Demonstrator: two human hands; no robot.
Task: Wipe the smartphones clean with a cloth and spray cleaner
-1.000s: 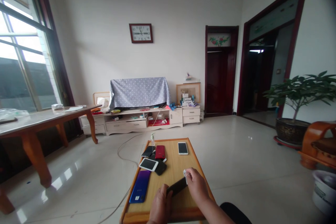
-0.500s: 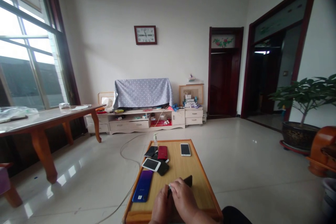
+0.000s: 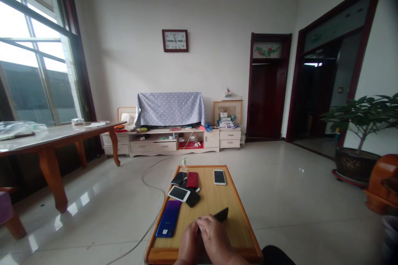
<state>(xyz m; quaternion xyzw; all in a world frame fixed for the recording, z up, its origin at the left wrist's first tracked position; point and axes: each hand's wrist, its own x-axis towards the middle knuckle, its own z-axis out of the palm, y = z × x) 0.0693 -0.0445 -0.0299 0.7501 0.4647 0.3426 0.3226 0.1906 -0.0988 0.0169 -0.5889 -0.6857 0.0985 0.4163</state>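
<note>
My left hand (image 3: 188, 242) and my right hand (image 3: 214, 234) are together over the near part of a small wooden table (image 3: 230, 196). Between them is a dark, flat phone (image 3: 222, 215), tilted on edge; its far end sticks out past my right hand. My left fingers are closed around its near side. Pinched at the phone's edge, my right fingers press on a small whitish bit (image 3: 198, 220), too small to name. A blue-purple phone (image 3: 168, 218) lies left of my hands. Beyond it are a white phone (image 3: 179, 193), a black phone (image 3: 193, 198) and a red phone (image 3: 192, 179), overlapping.
Another white phone (image 3: 219, 177) lies at the table's far right. A clear pump bottle (image 3: 184, 165) stands at the far left corner, beside a dark phone (image 3: 178, 178). A cable (image 3: 157, 186) runs along the floor on the left. A potted plant (image 3: 357, 161) stands at right.
My hands have shifted slightly left, and the right fingers now sit a little lower along the phone's edge. The camera view has turned slightly left. The other phones stay in place.
</note>
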